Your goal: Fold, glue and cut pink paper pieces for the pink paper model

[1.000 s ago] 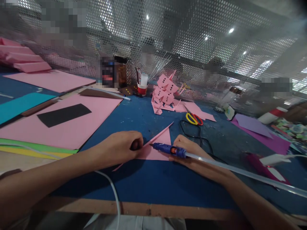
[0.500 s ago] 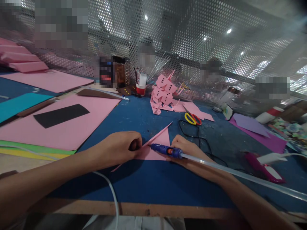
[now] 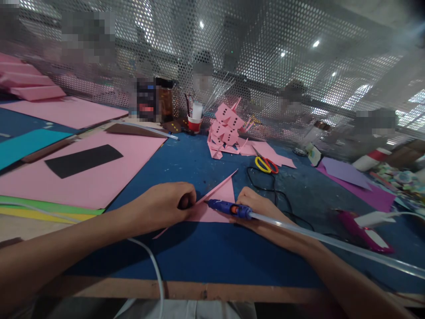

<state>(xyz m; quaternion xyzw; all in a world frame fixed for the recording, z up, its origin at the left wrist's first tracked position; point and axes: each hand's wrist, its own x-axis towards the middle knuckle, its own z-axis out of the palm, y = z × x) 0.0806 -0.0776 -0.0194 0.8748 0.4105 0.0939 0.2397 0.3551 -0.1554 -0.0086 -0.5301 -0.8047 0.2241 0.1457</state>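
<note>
Nearest, a white cable (image 3: 156, 261) hangs over the front edge of the blue worktop (image 3: 199, 252). Beyond it lies the folded pink paper (image 3: 224, 195), between the person's two hands, its raised strip slanting up to the right. The left hand (image 3: 169, 201) is curled with its grip closed on this strip, by the look of it pinching it; the fingertips are partly hidden. The right hand (image 3: 255, 206) has its grip wrapped around a blue glue gun (image 3: 222, 206), the long clear glue stick (image 3: 299, 229) trailing out behind it to the right. The nozzle points left, into the crease beside the left hand's fingers; whether it touches the paper cannot be told.

The step in hand seems to be laying glue along that fold. The next move calls for a steady left pinch, the nozzle kept clear of the fingertips, and the strip pressed down before the glue sets.

Farther off, to the right, a black cord (image 3: 275, 190) loops near scissors (image 3: 267, 165) with yellow and red handles. Behind stand a pink paper model (image 3: 226, 128) and a red and white cup (image 3: 195, 124), backed by a perforated screen (image 3: 252, 57).
</note>
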